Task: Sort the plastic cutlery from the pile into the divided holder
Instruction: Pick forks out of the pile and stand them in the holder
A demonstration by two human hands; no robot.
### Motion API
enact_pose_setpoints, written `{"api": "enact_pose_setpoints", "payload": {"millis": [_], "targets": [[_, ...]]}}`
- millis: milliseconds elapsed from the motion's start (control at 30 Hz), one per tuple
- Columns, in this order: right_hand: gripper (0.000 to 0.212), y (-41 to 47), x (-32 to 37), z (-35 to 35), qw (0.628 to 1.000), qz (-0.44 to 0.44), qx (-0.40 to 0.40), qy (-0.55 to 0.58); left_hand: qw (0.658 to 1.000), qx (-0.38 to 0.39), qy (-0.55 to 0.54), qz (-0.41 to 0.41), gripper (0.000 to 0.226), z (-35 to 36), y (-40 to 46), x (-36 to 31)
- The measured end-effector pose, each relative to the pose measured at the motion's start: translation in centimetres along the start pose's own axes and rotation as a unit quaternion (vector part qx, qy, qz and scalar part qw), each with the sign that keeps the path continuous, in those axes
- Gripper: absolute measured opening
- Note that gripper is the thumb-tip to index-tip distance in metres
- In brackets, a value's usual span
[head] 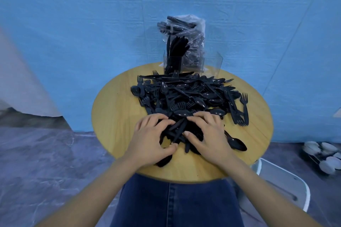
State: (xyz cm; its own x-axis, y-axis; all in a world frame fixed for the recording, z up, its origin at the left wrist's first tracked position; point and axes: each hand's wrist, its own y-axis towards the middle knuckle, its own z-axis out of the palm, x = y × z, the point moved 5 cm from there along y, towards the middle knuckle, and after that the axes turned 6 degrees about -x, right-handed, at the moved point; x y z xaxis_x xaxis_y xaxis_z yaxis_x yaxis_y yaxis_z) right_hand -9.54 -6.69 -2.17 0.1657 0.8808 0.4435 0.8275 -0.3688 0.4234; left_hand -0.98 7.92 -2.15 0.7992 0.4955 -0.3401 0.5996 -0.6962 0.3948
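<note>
From the head view, your left hand and right hand both rest on the near side of the pile of black plastic cutlery, close to the near edge of the round wooden tabletop. The fingers of each hand are curled down into the cutlery, fingertips pointing toward each other with a few knives lying between them. The left thumb seems to press against the index finger near a handle, but the black pieces blur together there, so I cannot tell whether either hand actually holds a piece or only touches the heap.

The pile covers the middle of the tabletop, a jumble of forks, spoons and knives. One spoon lies apart at the near right, just beside your right wrist. A pair of forks lies along the pile's right side.

The clear divided holder stands at the far edge of the tabletop. Its left compartment holds upright black knives; the compartment to the right looks bare. Right behind it stands a clear plastic bag stuffed with more black cutlery.

Your blue jeans show below the near edge. A white chair stands to the right, and a rack of pale bowls sits on the floor.
</note>
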Motion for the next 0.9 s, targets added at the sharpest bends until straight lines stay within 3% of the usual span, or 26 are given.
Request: {"api": "enact_pose_setpoints", "payload": {"millis": [133,300,500,733,800,900], "targets": [[0.039,1.2,-0.1,0.2,1.0,0.009,-0.006,-0.001,0.998,0.007,-0.059,0.013,0.066,0.1,1.2,1.4],[0.027,2.9,-0.5,0.1,0.999,0.022,-0.047,-0.01,0.992,-0.004,-0.126,0.001,0.037,-0.4,2.3,4.0],[0.019,4.4,-0.9,0.3,0.995,0.05,-0.075,0.037,0.988,-0.032,-0.15,-0.033,0.029,-1.0,3.1,6.7],[0.012,4.8,0.2,0.2,0.989,0.022,-0.132,0.07,0.972,-0.097,-0.194,-0.094,0.051,-1.8,3.5,7.9],[0.02,4.5,1.5,0.4,0.992,-0.025,-0.099,0.075,0.971,-0.113,-0.189,-0.09,0.056,-2.1,3.4,7.8],[0.036,4.1,3.1,1.7,0.995,-0.087,0.028,0.035,0.986,-0.091,-0.129,-0.05,0.065,-1.9,3.4,7.4]]}}
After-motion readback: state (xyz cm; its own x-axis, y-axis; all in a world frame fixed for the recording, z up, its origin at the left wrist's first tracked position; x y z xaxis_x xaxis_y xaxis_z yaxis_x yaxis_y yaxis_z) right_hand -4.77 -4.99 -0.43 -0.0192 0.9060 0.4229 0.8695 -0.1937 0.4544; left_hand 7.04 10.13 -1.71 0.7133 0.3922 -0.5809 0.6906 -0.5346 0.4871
